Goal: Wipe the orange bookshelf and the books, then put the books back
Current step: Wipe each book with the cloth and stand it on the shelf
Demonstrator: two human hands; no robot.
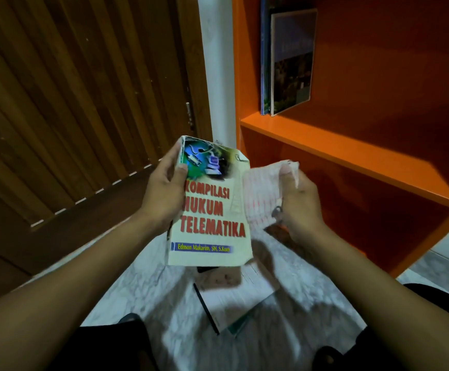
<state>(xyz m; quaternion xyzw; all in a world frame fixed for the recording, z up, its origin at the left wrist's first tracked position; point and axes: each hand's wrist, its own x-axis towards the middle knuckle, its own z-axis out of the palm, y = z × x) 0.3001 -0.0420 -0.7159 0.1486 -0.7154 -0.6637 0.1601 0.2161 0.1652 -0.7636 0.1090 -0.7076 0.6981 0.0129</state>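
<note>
My left hand (164, 188) grips the left edge of a cream paperback (212, 226) with red title lettering, holding it upright in front of me. My right hand (298, 202) is closed on a white cloth with a faint red check (260, 191), which touches the book's right edge. The orange bookshelf (352, 145) stands to the right. Two books (290, 62) lean upright at the left end of its upper compartment. The lower compartment (338, 210) holds nothing I can see.
More books (234, 298) lie in a loose pile on the pale marble floor (143, 287) just below the held book. A slatted wooden door (70, 103) fills the left side, and a white wall strip (218, 62) separates it from the shelf. My dark-clothed knees (126, 341) are at the bottom.
</note>
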